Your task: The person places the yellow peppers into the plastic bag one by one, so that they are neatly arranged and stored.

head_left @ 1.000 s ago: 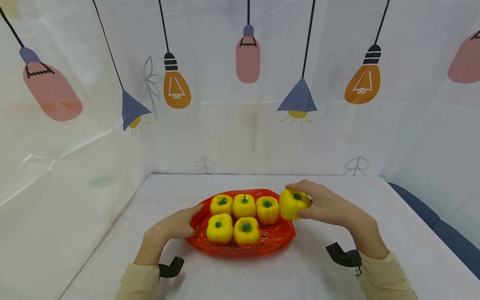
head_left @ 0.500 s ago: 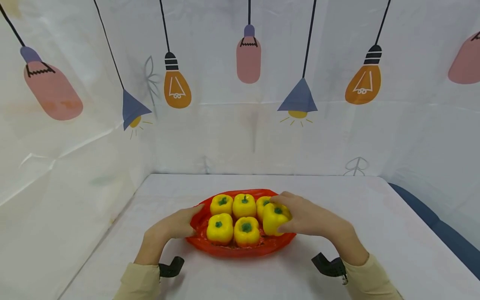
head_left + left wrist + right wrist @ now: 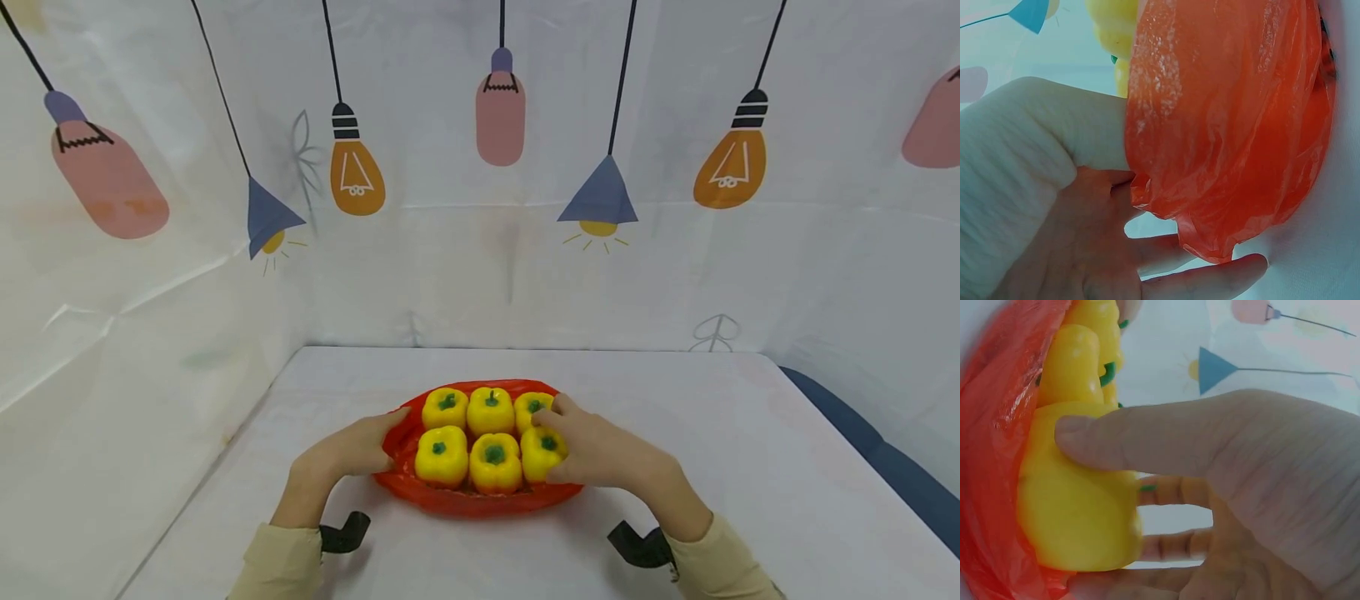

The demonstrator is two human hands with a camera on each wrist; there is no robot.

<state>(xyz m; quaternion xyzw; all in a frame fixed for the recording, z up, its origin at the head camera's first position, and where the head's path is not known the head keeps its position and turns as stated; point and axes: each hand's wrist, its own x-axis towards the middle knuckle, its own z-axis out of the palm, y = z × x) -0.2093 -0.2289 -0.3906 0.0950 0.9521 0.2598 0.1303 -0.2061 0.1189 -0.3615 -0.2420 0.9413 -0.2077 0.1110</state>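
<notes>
My right hand (image 3: 600, 446) grips a yellow bell pepper (image 3: 542, 452) at the front right of a red plastic bag (image 3: 480, 502) spread out like a shallow tray. In the right wrist view the thumb lies over this bell pepper (image 3: 1079, 506), with the other fingers round its far side. On the left, my left hand (image 3: 351, 448) holds the bag's edge. The left wrist view shows its thumb over the rim of the red bag (image 3: 1222, 137) and its fingers below. Several other yellow bell peppers (image 3: 495, 463) stand in two rows, green stems up.
The bag lies on a white-covered table (image 3: 480, 558). Behind it hangs a white backdrop (image 3: 450, 275) printed with lamps. A dark blue seat (image 3: 870, 425) stands beyond the table's right edge. Each wrist wears a black strap mount (image 3: 641, 546).
My right hand has carried its bell pepper from beyond the bag's right edge, leftward and nearer, down beside the front row. My left hand has kept its place at the bag's edge.
</notes>
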